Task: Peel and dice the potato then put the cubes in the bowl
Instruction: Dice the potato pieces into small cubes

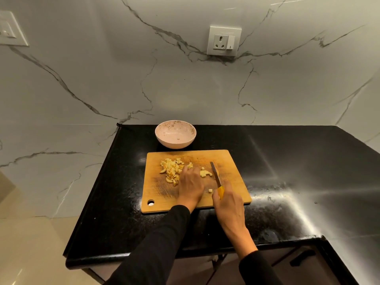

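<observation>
Knife (216, 175) gripped by its yellow handle in our right hand (230, 204), blade down mid-board, our left hand (190, 186) lies flat-fingered, seemingly gathering the cubes (172, 168) toward the board's (232, 169) far-left corner, nearest the still-empty bowl (175, 134).

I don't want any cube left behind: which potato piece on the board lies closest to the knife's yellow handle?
The lone cube, by itself just left of the handle in the right hand; the other pieces lie farther up the board.
</observation>
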